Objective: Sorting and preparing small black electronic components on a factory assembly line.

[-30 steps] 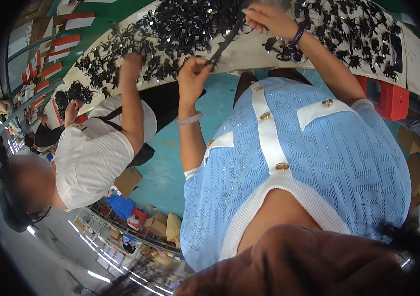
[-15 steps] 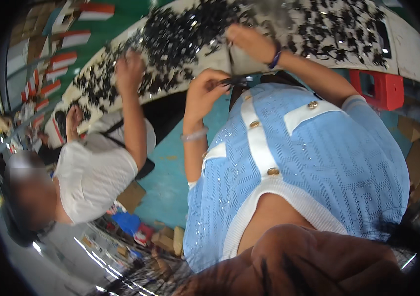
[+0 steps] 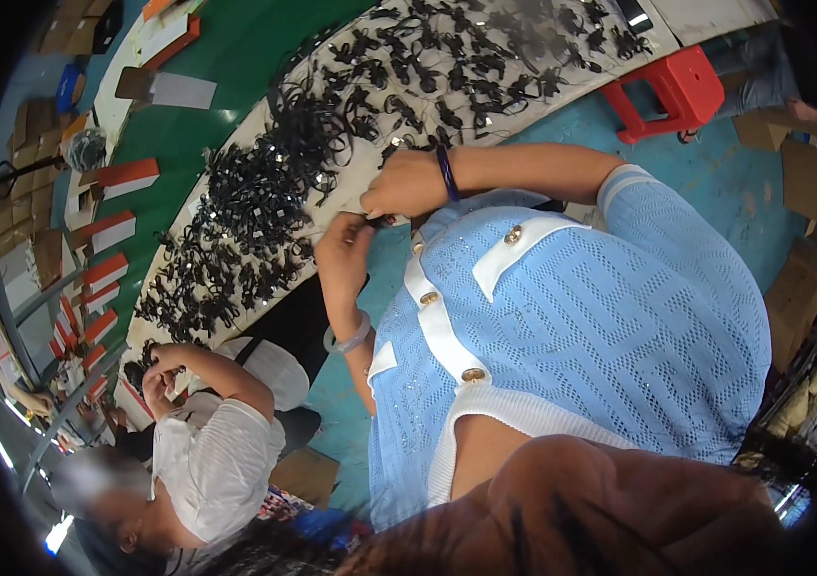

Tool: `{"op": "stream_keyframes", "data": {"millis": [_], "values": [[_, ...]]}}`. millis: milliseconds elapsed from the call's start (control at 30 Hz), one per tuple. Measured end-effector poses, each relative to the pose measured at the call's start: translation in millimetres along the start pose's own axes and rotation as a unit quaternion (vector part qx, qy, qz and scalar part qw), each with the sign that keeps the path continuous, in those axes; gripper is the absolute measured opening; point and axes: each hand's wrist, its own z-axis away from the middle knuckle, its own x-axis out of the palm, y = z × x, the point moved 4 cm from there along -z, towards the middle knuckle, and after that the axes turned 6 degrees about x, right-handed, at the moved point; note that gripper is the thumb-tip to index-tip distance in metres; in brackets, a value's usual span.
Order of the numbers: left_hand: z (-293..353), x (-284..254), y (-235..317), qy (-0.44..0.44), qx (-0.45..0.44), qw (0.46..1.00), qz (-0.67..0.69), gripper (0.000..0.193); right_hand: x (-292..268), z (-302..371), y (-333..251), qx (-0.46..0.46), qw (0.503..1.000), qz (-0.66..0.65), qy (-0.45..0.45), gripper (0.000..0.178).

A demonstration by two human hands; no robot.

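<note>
Just over the near edge of the table, my two hands meet with their fingertips close together. My left hand [image 3: 343,257], with a pale bangle on its wrist, is closed in a pinch. My right hand [image 3: 404,184], wearing a dark purple bangle, reaches in from the right with fingers curled. A short dark bit of black cable [image 3: 384,221] shows between them; the fingers hide most of it. Beyond my hands, many small bundles of black cable [image 3: 264,182] with shiny ends lie heaped and spread over the whitish tabletop [image 3: 336,204].
To the left a co-worker in a white top [image 3: 221,461] bends over the same table, hands together. A green belt [image 3: 236,86] runs behind it, with orange and white boxes [image 3: 128,175] beyond. A red stool [image 3: 667,91] stands at the right; cartons [image 3: 797,298] lie at far right.
My right hand has come back from the heap to meet my left hand. The view has turned. The co-worker has drawn a reaching hand back from the cables, and both hands are now together.
</note>
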Motion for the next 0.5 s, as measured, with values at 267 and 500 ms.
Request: {"op": "stream_keyframes", "data": {"millis": [267,500], "values": [[-10,14,15,0.008,-0.020,0.920,0.392,0.014,13,34,32,0.153,0.780,-0.599,0.097,0.015],[-40,41,28,0.216,0.058,0.839,0.496,0.017,13,25,30,0.137,0.667,-0.722,0.124,0.036]]}}
